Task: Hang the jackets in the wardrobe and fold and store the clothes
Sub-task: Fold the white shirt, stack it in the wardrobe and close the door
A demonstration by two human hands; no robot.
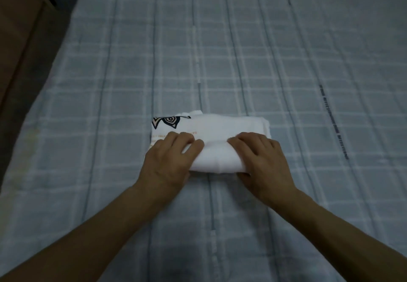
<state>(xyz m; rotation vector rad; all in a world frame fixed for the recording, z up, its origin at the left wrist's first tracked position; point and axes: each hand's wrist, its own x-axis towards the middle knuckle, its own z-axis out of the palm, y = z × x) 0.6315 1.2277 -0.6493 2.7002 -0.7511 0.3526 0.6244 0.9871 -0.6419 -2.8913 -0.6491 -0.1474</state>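
Both forearms reach forward over the bed [286,61], its cover a pale blue check. Left hand [169,160] and right hand [262,160] grip the near rolled edge of a white shirt [220,125], fingers curled over the fold. Beyond the left fingers [185,138], a black-and-pink print shows on the shirt's far corner.

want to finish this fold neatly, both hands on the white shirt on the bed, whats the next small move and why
Probably roll the near fold forward over the far half. Both the left hand and right hand grip the shirt at its raised near edge, while the printed far part lies flat on the bed.
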